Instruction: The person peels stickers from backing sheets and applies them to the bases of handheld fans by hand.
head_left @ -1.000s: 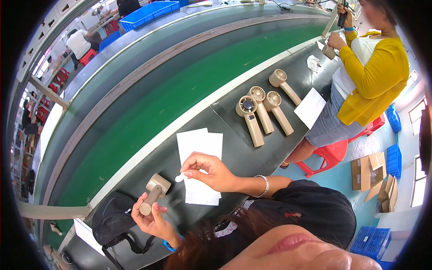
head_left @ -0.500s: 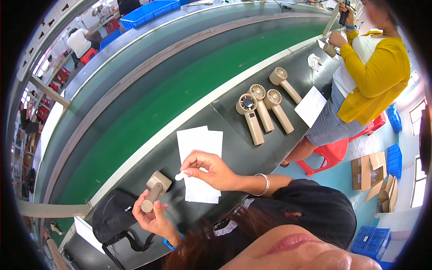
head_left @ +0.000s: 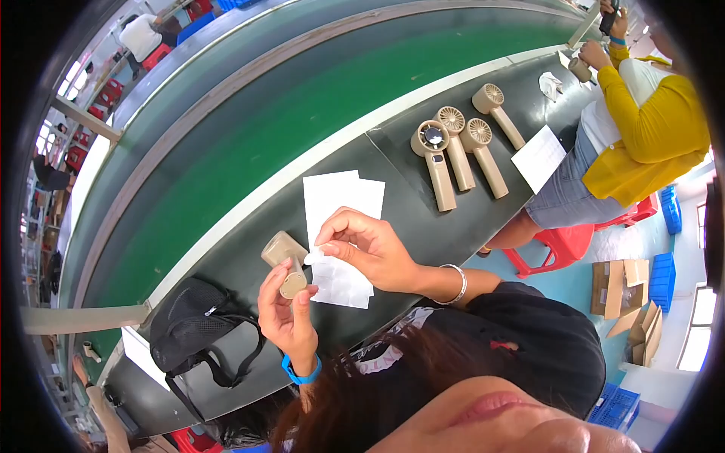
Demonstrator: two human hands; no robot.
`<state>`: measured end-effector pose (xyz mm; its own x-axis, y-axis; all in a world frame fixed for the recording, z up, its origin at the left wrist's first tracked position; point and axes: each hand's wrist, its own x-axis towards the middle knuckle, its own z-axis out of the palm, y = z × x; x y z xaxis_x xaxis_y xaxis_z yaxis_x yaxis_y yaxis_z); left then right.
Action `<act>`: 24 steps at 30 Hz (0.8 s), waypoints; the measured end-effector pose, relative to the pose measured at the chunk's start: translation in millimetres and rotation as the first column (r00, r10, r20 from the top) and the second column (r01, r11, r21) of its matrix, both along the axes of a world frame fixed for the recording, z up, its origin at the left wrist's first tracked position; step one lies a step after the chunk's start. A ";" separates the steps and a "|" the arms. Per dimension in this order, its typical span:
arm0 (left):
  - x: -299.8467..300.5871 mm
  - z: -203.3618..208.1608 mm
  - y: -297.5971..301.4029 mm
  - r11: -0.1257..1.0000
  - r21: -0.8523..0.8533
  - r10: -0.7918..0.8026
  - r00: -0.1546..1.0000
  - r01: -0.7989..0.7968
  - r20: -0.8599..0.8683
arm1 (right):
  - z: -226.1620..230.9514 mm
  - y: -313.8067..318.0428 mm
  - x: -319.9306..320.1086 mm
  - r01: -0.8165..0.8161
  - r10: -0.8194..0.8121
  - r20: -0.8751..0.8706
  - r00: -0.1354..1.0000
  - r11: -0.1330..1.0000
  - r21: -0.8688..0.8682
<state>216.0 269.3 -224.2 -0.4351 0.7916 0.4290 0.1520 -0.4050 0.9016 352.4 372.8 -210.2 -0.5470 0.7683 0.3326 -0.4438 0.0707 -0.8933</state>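
Observation:
My left hand is closed round the handle of a beige handheld fan. The round end of that handle points up towards me, and the fan's head lies beyond it. Close to its right side, my right hand pinches a small white piece between thumb and fingertips. Whether this is cloth, paper or a sticker I cannot tell. The piece is right beside the fan; whether they touch is unclear. White paper sheets lie on the dark table just past my right hand.
Several beige handheld fans lie to the right on the table. A black mesh bag sits at the left. Past the table's white edge runs a green conveyor belt. A co-worker in a yellow cardigan stands at the far right, holding a fan.
My left hand has brought the fan right and up, closer to my right hand, and its round end now faces me more. The view has shifted; my right hand still pinches the white piece.

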 end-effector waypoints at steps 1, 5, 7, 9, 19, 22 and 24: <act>-0.4 -1.5 0.0 1.000 0.003 0.002 1.000 -0.002 -0.011 | -0.1 0.1 0.4 0.001 -0.001 0.002 1.000 1.000 -0.001; -3.6 -3.6 -2.8 1.000 0.009 -0.013 1.000 0.013 0.007 | -0.8 0.0 1.9 -0.002 0.002 0.028 1.000 1.000 0.018; -5.7 -2.9 -3.2 1.000 0.003 -0.011 1.000 0.011 0.004 | -0.7 -0.7 3.0 0.000 -0.001 0.035 0.999 1.000 0.024; -7.3 -1.9 -5.3 1.000 -0.005 -0.010 1.000 0.010 0.001 | 1.4 -2.1 4.4 0.009 -0.009 0.035 0.999 1.000 0.017; -9.6 -1.7 -6.2 0.998 -0.006 -0.057 0.998 0.057 0.004 | 1.1 -0.1 1.1 -0.014 0.013 0.026 1.000 0.999 0.030; -7.6 0.7 -3.4 0.998 0.003 -0.062 0.998 0.061 0.032 | 3.8 -0.3 2.2 -0.024 0.023 0.036 0.999 0.999 0.022; -7.9 0.4 -5.7 0.998 0.013 -0.069 0.996 0.068 0.054 | 4.6 -1.7 2.8 0.024 -0.027 0.049 0.998 0.998 0.062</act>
<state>208.1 263.6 -223.9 -0.4030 0.8158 0.4148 0.0741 -0.4226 0.9033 355.1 371.2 -205.6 -0.5449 0.7612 0.3518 -0.3960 0.1363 -0.9081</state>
